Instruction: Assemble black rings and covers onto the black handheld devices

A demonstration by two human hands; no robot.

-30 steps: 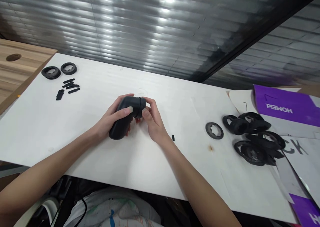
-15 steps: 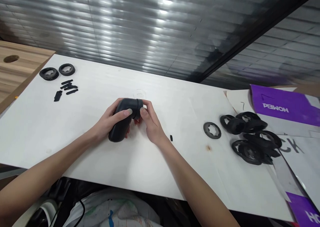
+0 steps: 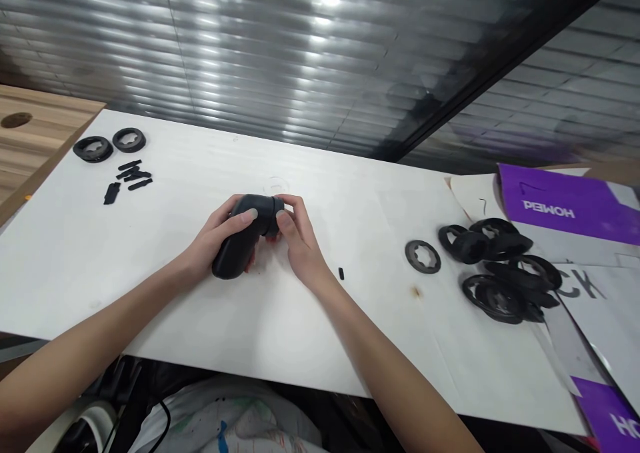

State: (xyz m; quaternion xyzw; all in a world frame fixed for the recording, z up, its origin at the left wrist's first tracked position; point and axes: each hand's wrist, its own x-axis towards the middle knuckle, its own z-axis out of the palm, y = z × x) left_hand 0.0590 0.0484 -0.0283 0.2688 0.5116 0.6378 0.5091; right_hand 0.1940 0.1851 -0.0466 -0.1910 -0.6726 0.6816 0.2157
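one device (image 3: 257, 204) clamped by our left hand (image 3: 214, 238) and right hand (image 3: 303, 245)
likely stiff, slick: hold body (image 3: 233, 254) and collar (image 3: 277, 206)

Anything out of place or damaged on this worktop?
A brownish mark discolours the white tabletop, just below the flat ring in view. A small black piece also lies by itself near the right hand, away from the black strips.
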